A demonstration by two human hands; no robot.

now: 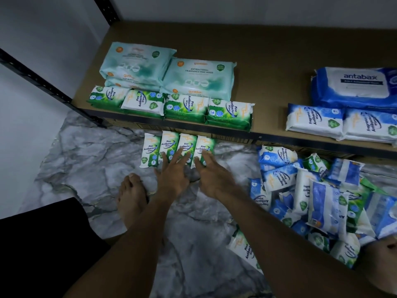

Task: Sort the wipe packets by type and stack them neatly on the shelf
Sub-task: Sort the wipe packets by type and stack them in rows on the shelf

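Four slim green-and-white plastic pine wipe packets (178, 149) stood side by side in a row on the grey marble-patterned floor (96, 160), just below the front lip of the brown fibreboard shelf (268, 67). The left hand (171, 177) lay flat with fingers spread and straight, tips touching the middle packets; the right hand (211, 175) rested likewise on the row's right-hand packet, gripping nothing. Both looked to be squaring the row before lifting it, though that is a guess. Already sorted on the shelf: puffy pale teal pillow-shaped packs (171, 69) stacked at the back left; glossy green pine packet stacks (184, 108) in four short piles along the front edge, one topped by a slightly tilted packet; a large deep-blue pack with a white lid flap (354, 87) at the far right; white-and-blue fragrance-free packets (339, 123) in front of it. Still outstanding, a good share of the job by my reckoning: a loose heap of crinkled blue, white and green packets (322, 201) on the floor to the right, lying at all angles, plus a lone green-and-white packet (245, 248) part-hidden under the right forearm. Also noted: a bare foot (131, 194) beside the left hand, and a black perforated metal shelf frame (43, 82).
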